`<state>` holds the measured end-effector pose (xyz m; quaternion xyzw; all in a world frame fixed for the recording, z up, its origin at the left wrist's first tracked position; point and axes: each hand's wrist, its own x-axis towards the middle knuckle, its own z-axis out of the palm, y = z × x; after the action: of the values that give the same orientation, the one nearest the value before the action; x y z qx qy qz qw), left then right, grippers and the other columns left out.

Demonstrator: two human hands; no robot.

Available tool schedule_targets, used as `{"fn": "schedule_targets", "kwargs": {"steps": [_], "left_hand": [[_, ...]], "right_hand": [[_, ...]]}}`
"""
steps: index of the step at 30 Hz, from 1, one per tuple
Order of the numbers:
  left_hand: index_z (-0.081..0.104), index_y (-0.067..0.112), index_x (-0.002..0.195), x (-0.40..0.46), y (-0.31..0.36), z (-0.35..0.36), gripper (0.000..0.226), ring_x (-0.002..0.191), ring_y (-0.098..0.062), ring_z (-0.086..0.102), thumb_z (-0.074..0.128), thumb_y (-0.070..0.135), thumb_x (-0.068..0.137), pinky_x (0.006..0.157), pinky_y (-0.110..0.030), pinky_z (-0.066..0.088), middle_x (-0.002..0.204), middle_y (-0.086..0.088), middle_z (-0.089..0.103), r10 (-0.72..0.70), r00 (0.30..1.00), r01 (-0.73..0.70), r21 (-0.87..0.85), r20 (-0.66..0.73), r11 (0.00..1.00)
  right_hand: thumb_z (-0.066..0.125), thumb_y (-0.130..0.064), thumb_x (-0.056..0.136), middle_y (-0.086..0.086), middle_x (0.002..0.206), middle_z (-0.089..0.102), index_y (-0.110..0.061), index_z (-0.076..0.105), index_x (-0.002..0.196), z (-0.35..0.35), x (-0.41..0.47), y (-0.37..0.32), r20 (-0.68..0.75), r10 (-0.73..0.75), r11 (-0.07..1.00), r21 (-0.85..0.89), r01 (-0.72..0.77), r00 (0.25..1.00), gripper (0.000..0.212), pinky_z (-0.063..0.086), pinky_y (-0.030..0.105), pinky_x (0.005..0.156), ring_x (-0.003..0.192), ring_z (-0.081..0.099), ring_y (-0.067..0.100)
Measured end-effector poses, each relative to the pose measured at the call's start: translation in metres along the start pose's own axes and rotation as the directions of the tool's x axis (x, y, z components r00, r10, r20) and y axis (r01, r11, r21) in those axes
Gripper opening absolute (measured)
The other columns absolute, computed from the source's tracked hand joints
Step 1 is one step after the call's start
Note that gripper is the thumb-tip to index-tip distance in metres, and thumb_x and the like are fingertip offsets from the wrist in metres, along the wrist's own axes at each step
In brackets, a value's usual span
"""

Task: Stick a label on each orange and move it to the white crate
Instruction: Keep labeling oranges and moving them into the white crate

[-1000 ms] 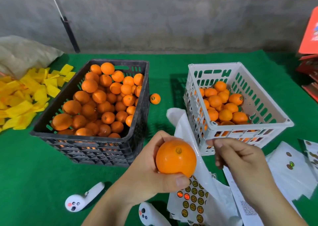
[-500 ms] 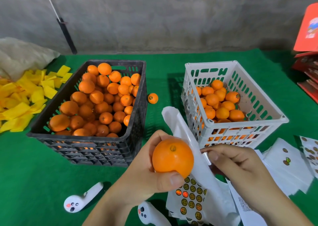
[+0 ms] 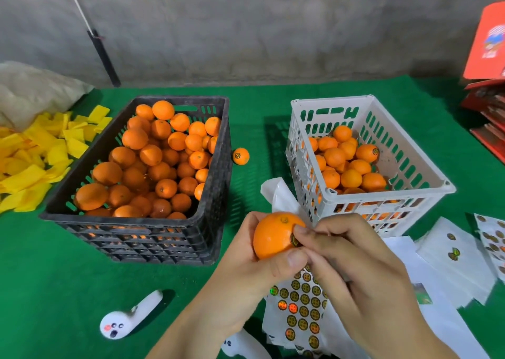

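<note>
We grip the orange (image 3: 274,235) in the left hand (image 3: 254,274), near centre. The right hand (image 3: 352,263) pinches a label (image 3: 294,240) against its right face. The white crate (image 3: 382,211) lies just beyond, far-right; the right hand is nearer.

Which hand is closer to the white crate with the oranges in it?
Right. The right hand is just in front of the white crate, pressing a label onto the orange. The left hand holds that orange farther to the left.
</note>
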<state>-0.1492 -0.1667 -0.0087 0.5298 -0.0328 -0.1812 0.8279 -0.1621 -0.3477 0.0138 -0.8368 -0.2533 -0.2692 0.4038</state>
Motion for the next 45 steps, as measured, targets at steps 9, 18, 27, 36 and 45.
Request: {"fn": "schedule_targets", "kwargs": {"steps": [9,18,27,36,45], "left_hand": [[0.038,0.013,0.156,0.001,-0.021,0.016,0.083,0.143,-0.038,0.049,0.075,0.050,0.092,0.115,-0.051,0.044,0.154,-0.019,0.051,-0.070,0.988,0.112,-0.334,0.135,0.936],[0.070,0.028,0.105,0.023,-0.028,0.017,0.054,0.115,-0.019,0.062,0.087,0.063,0.068,0.102,-0.053,0.050,0.120,0.000,0.066,0.036,0.963,-0.066,-0.106,-0.268,0.992],[0.057,0.024,0.104,0.050,-0.015,0.025,0.039,0.098,-0.032,0.067,0.086,0.020,0.078,0.075,-0.041,0.056,0.119,-0.016,0.067,0.043,0.997,-0.053,-0.190,-0.056,0.980],[0.052,0.052,0.129,0.066,-0.035,0.019,0.052,0.116,-0.025,0.071,0.076,0.032,0.088,0.091,-0.037,0.060,0.126,-0.002,0.072,0.016,0.993,0.014,0.259,-0.115,0.966],[0.058,0.046,0.125,0.089,-0.079,0.061,0.041,0.112,-0.014,0.071,0.071,0.018,0.098,0.101,-0.045,0.054,0.124,0.013,0.072,-0.072,0.985,0.135,0.452,-0.155,0.882]], "right_hand": [[0.064,-0.056,0.095,-0.001,0.135,0.050,-0.026,0.055,0.151,0.010,-0.016,0.008,0.116,0.092,0.973,-0.220,-0.065,0.989,0.064,0.055,0.036,0.089,0.117,0.056,0.018],[0.080,-0.052,0.080,0.000,0.124,0.049,-0.021,0.061,0.137,-0.022,0.027,0.060,-0.032,0.192,0.981,-0.032,-0.193,0.981,0.068,0.041,0.007,0.097,0.119,0.049,-0.003],[0.061,-0.084,0.081,-0.019,0.155,0.044,-0.052,0.038,0.154,-0.041,0.065,0.129,0.239,0.607,0.753,0.133,-0.645,0.758,0.082,0.036,0.032,0.110,0.145,0.040,0.001],[0.071,-0.026,0.092,0.000,0.110,0.080,-0.034,0.078,0.118,-0.047,-0.026,0.119,0.590,0.587,0.314,0.467,-0.827,0.555,0.028,0.058,0.019,0.077,0.094,0.077,0.010],[0.064,-0.015,0.100,0.018,0.128,0.073,-0.011,0.074,0.125,-0.126,-0.107,0.197,0.421,0.851,0.001,0.599,-0.801,0.315,0.028,0.059,0.046,0.092,0.119,0.070,0.037]]}}
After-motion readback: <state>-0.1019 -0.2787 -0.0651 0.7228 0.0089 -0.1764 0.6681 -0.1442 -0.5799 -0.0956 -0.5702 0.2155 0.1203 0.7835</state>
